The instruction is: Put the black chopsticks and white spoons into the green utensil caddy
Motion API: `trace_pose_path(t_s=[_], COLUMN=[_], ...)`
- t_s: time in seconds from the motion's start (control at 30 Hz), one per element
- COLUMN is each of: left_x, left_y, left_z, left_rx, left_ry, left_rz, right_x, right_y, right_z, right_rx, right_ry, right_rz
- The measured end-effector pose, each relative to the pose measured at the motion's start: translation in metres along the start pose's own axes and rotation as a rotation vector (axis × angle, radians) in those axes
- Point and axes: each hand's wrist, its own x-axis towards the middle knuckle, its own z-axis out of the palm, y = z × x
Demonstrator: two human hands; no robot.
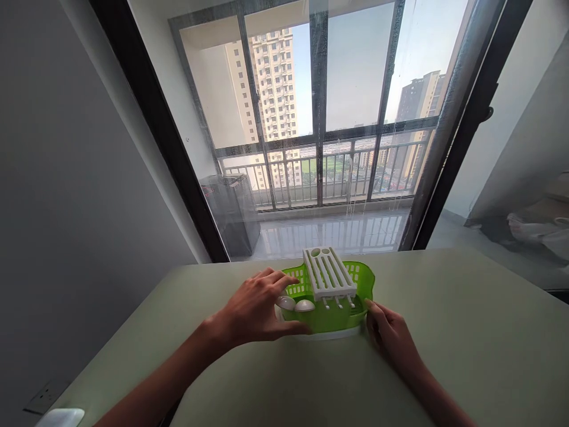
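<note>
A green plastic storage basket (331,322) with lattice openings in its back wall stands on the pale table. Across its top lies a white slotted rack (329,274), with small hooks along its front edge. Two white, rounded, dome-like pieces (304,305) sit at the front left of the basket. My left hand (260,305) grips the basket's left end, its thumb along the front and its fingers over the top. At the right end, my right hand (389,329) has its fingers closed on the basket's side. A white base strip shows under the basket.
The pale green table (453,332) reaches to a large glass sliding door with dark frames. Beyond the glass are a balcony, a railing and a dark grey box-shaped appliance (233,213). A white object (61,417) lies at the lower left, near a wall socket (44,398).
</note>
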Motion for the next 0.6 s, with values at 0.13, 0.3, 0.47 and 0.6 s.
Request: trace_pose_path(t_s=[0.13, 0.3, 0.47, 0.6], left_x=[0.01, 0.02, 0.024, 0.027], left_y=[-0.009, -0.029, -0.042, -0.043], left_z=[0.015, 0.03, 0.033, 0.033], left_rx=[0.111, 0.214, 0.201, 0.196], left_ry=[0.062, 0.167, 0.222, 0.247], left_rz=[0.102, 0.249, 0.416, 0.506], right_x=[0.0, -0.002, -0.001, 0.001], right_y=[-0.001, -0.004, -0.007, -0.005], right_z=[0.0, 0.001, 0.002, 0.001], right_rx=[-0.002, -0.01, -0.017, -0.012], right_ry=[0.012, 0.008, 0.016, 0.009], right_rz=[-0.004, -0.005, -0.007, 0.003])
